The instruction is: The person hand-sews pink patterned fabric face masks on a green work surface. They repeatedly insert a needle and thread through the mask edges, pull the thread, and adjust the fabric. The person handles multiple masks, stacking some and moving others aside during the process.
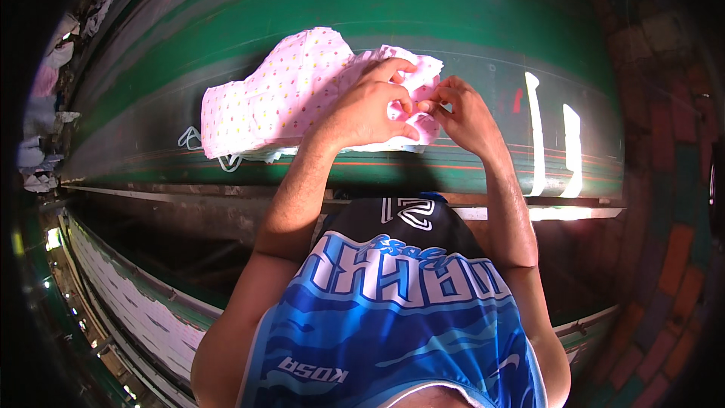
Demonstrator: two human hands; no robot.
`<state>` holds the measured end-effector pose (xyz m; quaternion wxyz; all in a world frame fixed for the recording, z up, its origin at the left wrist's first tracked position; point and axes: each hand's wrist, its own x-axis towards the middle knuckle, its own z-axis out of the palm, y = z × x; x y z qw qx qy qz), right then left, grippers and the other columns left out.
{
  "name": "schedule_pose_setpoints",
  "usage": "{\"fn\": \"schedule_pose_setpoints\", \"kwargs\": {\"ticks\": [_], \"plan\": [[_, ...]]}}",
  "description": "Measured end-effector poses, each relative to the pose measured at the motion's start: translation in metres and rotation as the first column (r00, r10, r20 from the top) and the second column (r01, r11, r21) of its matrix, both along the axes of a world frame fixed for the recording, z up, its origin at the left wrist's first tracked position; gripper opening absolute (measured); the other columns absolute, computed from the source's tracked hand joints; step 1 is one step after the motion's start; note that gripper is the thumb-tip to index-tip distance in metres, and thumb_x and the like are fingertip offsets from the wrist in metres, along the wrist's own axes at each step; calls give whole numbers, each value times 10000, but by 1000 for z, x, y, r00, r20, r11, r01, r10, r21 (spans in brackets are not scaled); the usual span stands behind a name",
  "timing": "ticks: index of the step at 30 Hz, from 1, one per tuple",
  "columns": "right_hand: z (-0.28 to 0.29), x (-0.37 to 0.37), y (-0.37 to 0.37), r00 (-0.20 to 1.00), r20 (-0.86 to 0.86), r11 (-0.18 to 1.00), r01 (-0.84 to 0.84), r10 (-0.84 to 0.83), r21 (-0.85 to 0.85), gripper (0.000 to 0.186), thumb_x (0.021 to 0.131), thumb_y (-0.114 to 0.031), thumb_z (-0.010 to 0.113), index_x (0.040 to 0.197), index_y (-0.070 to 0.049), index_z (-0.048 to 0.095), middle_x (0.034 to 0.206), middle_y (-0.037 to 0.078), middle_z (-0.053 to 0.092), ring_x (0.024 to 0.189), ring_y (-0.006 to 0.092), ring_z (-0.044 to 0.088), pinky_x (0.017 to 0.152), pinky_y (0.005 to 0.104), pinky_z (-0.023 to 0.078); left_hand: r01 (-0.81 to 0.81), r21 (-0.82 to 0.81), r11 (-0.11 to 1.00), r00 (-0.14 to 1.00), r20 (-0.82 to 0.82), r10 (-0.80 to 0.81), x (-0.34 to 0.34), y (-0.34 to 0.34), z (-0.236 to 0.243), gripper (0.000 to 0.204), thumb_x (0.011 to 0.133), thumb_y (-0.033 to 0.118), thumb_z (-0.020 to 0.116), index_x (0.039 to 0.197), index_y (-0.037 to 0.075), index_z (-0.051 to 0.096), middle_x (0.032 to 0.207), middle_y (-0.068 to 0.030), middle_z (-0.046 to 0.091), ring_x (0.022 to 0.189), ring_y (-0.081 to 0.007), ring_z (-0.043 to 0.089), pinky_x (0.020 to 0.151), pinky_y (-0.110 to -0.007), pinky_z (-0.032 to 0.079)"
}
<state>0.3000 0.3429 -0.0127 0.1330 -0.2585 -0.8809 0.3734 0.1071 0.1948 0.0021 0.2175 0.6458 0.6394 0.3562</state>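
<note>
A: Start with the left hand. How does it stand?
B: Wide: thumb and fingers spread, fingertips bent down on the pink cloth.
A: And the right hand?
B: Just beside it, at 3 o'clock. Narrow: thumb and fingertips meet at the cloth's right edge, pinching it.
A: Where does the cloth lie?
B: On the green bench, in layers, with small dots all over. Most of it stretches from the left hand toward 9 and 10 o'clock; a ruffled end sits under the fingers.
A: Anything around it?
B: White ties poke out between 8 and 9. Bright light strips fall between 3 and 4 from the right hand.
A: Farther out?
B: A pale heap at 9, reddish brickwork at 4, the person's blue jersey at 6.
</note>
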Motion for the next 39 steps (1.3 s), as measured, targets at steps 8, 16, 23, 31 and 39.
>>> {"fn": "schedule_pose_setpoints", "kwargs": {"ticks": [8,16,23,31,39], "plan": [[-1,-3,0,1000,-23,1000,11,-11,1,432,1008,-398,814,968,30,783,969,188,680,886,375,691,785,487,549,30,9,1000,987,-156,-28,6,-2,0,115,920,96,838,1001,15,846,1618,-108,557,1370,-331,588,1166,-455,491],[2,-5,-1,996,-84,999,17,-13,41,402,1035,-384,787,1023,18,796,976,170,673,871,361,670,775,476,539,-52,23,998,997,-52,53,5,3,-8,65,864,97,853,863,34,837,1525,-87,647,1300,-294,632,1129,-440,490],[8,10,-5,963,-268,992,-36,2,-124,279,978,-288,855,1065,-28,806,1034,114,716,907,275,685,781,407,546,-100,31,994,995,29,99,8,3,-11,233,770,162,990,828,34,804,1497,-54,683,1271,-254,656,1025,-419,576],[10,1,2,958,-278,996,-86,72,-38,242,929,-182,897,1078,-38,774,1037,106,741,919,268,694,797,405,566,-68,35,997,970,237,58,-6,10,-18,188,955,120,864,1010,12,722,1481,-140,677,1176,-239,701,948,-344,603],[18,-32,4,946,-316,997,-73,74,16,208,941,-131,889,1094,-68,762,1000,61,760,864,200,677,774,374,552,-253,124,959,857,489,163,-8,6,-40,144,1033,75,775,1126,2,693,1289,-128,707,1121,-214,727,931,-334,619]]}}
